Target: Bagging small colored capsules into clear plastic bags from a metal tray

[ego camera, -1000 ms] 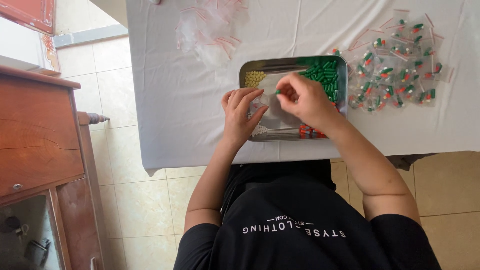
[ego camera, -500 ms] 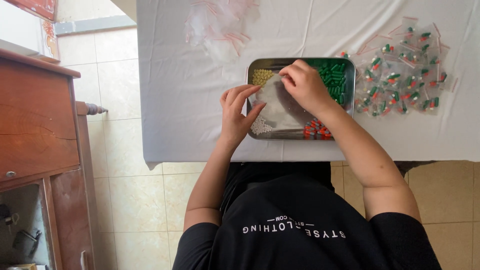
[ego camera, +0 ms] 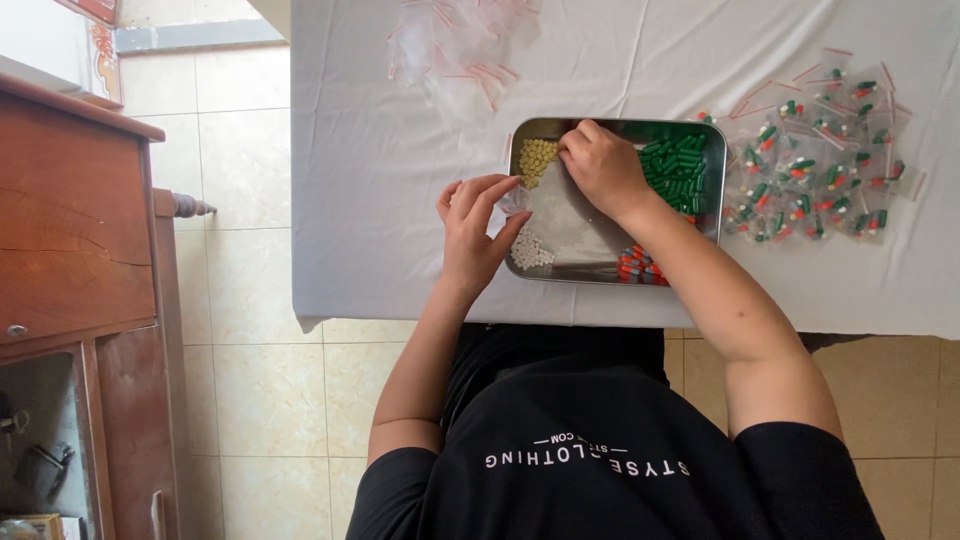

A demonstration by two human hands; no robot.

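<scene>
A metal tray (ego camera: 716, 214) lies on the white tablecloth and holds yellow tablets (ego camera: 536, 158), green capsules (ego camera: 678, 170), white tablets (ego camera: 530, 250) and red-and-blue capsules (ego camera: 640, 267) in separate heaps. My left hand (ego camera: 475, 235) pinches a small clear plastic bag (ego camera: 515, 200) at the tray's left rim. My right hand (ego camera: 602, 165) reaches across the tray with its fingertips bunched at the yellow tablets. The fingers hide whether they hold a tablet.
A spread of small filled bags with coloured capsules (ego camera: 820, 165) lies to the right of the tray. Empty clear bags with red strips (ego camera: 450, 50) lie at the far left of the table (ego camera: 380, 200). A wooden cabinet (ego camera: 75, 220) stands to the left on the tiled floor.
My right hand, which held a green capsule over the bag a second ago, has moved left to the yellow tablets. My left hand keeps hold of the bag. The view has shifted slightly.
</scene>
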